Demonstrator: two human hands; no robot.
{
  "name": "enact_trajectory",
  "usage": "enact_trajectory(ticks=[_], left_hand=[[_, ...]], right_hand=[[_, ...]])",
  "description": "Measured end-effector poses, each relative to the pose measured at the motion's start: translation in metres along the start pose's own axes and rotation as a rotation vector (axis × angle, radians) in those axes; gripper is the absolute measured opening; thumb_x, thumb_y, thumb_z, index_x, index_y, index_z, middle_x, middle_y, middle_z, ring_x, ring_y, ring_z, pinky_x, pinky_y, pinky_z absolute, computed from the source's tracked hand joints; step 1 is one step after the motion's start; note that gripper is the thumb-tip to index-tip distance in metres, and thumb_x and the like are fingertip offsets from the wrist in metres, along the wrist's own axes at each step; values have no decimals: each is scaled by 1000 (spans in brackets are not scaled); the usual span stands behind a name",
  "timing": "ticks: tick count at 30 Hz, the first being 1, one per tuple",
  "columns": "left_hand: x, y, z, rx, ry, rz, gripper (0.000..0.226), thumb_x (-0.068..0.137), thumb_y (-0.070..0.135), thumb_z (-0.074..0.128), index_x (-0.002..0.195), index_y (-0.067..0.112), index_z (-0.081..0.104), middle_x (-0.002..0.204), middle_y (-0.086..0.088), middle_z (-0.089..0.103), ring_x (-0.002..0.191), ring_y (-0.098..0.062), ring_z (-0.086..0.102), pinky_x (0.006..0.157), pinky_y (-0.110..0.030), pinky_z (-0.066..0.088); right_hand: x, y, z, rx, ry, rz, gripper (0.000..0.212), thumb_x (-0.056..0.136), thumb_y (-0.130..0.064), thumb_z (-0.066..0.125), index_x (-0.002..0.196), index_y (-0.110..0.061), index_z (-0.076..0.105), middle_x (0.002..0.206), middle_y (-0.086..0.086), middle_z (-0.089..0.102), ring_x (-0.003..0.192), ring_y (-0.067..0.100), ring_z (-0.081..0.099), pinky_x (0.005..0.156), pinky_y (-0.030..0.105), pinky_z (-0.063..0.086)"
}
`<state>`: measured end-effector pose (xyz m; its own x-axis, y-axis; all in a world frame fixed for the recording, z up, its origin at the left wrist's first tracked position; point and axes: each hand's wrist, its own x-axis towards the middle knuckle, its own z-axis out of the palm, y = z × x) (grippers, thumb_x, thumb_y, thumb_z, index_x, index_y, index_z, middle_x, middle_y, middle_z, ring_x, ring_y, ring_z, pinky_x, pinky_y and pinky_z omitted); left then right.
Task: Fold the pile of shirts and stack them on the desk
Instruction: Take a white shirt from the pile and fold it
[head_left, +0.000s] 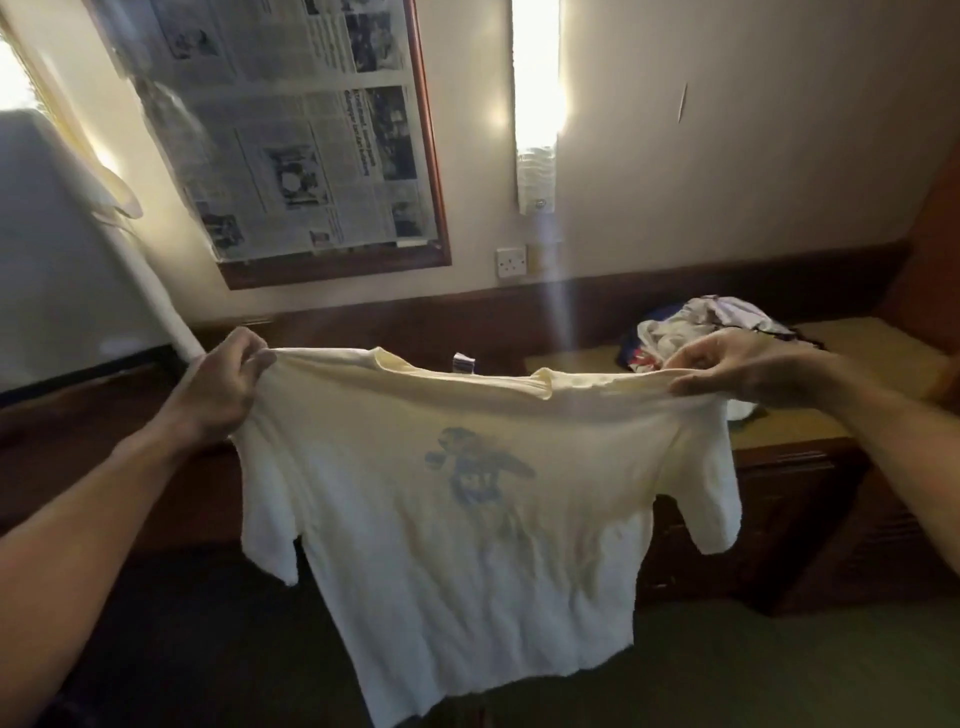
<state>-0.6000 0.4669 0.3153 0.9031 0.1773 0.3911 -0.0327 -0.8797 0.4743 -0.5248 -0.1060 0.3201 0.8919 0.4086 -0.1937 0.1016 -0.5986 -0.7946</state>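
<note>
A cream T-shirt (467, 545) with a faint blue print showing through hangs spread out in the air in front of me. My left hand (223, 384) pinches its left shoulder. My right hand (737, 369) pinches its right shoulder. The body and both short sleeves hang down freely. Behind the shirt on the right, a crumpled pile of shirts (701, 332) in white, blue and red lies on the desk (810, 421), partly hidden by my right hand.
The wooden desk runs along the wall with dark cabinet fronts (779, 519) below. A framed board covered in newspaper (311, 130) hangs on the wall, with a wall light (537, 104) and a socket (511, 261) beside it. Green carpet (779, 670) covers the floor.
</note>
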Motion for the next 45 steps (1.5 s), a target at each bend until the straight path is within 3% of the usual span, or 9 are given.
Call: enact_trajectory(ticks=[4, 9, 14, 18, 23, 27, 34, 42, 45], left_hand=[[10, -30, 34, 27, -63, -85, 13, 105, 26, 51, 100, 15, 56, 88, -7, 62, 86, -32, 59, 75, -42, 42], [31, -67, 78, 63, -213, -148, 19, 104, 15, 53, 110, -1, 60, 100, -16, 61, 91, -29, 55, 77, -36, 37], [59, -113, 116, 83, -289, -129, 19, 101, 14, 58, 110, -1, 67, 102, -20, 69, 95, -35, 64, 78, -39, 45], [87, -135, 142, -1, -275, -160, 16, 103, 21, 56, 103, 8, 65, 95, -10, 67, 89, -26, 60, 74, -38, 43], [132, -156, 172, -70, -247, -232, 17, 104, 26, 54, 99, 13, 62, 89, -4, 62, 85, -25, 59, 69, -41, 44], [169, -163, 195, -104, -212, -242, 16, 105, 26, 52, 99, 13, 59, 87, -3, 61, 81, -22, 56, 66, -39, 42], [254, -179, 245, -116, -219, -262, 12, 105, 25, 53, 99, 17, 60, 78, 0, 60, 69, -17, 53, 61, -36, 40], [375, -212, 334, 7, -301, -302, 16, 102, 27, 58, 100, 14, 67, 77, 1, 62, 71, -15, 56, 60, -33, 40], [414, -234, 377, 70, -361, -345, 20, 101, 31, 59, 102, 14, 70, 80, -1, 67, 76, -17, 60, 71, -35, 44]], right_hand=[[30, 21, 1, -256, -135, 122, 8, 92, -19, 72, 92, -13, 78, 93, 15, 67, 82, 17, 59, 68, 27, 47], [88, 49, 20, -379, 116, 128, 13, 95, -21, 70, 83, -24, 75, 83, -1, 67, 77, 14, 59, 59, 25, 40], [153, 72, 41, -308, 338, 116, 20, 96, -30, 68, 76, -28, 71, 79, -2, 66, 77, 16, 60, 59, 30, 39], [198, 83, 47, -234, 445, 126, 20, 96, -36, 66, 88, -21, 77, 84, 1, 71, 82, 24, 65, 69, 40, 52], [248, 89, 55, -165, 549, 145, 21, 98, -33, 65, 98, -15, 77, 86, 2, 71, 82, 21, 64, 65, 32, 46], [294, 93, 48, -168, 605, 177, 25, 96, -32, 68, 99, -9, 77, 88, 7, 71, 86, 24, 64, 71, 33, 43], [394, 107, 10, -248, 576, 250, 28, 94, -39, 69, 93, -12, 77, 79, 4, 68, 79, 25, 61, 68, 33, 40], [548, 153, -29, -297, 457, 361, 29, 94, -38, 70, 95, -9, 77, 81, 4, 61, 80, 20, 54, 74, 29, 36], [608, 181, -37, -296, 376, 414, 28, 93, -36, 71, 98, -10, 76, 90, 2, 63, 85, 18, 56, 77, 33, 42]])
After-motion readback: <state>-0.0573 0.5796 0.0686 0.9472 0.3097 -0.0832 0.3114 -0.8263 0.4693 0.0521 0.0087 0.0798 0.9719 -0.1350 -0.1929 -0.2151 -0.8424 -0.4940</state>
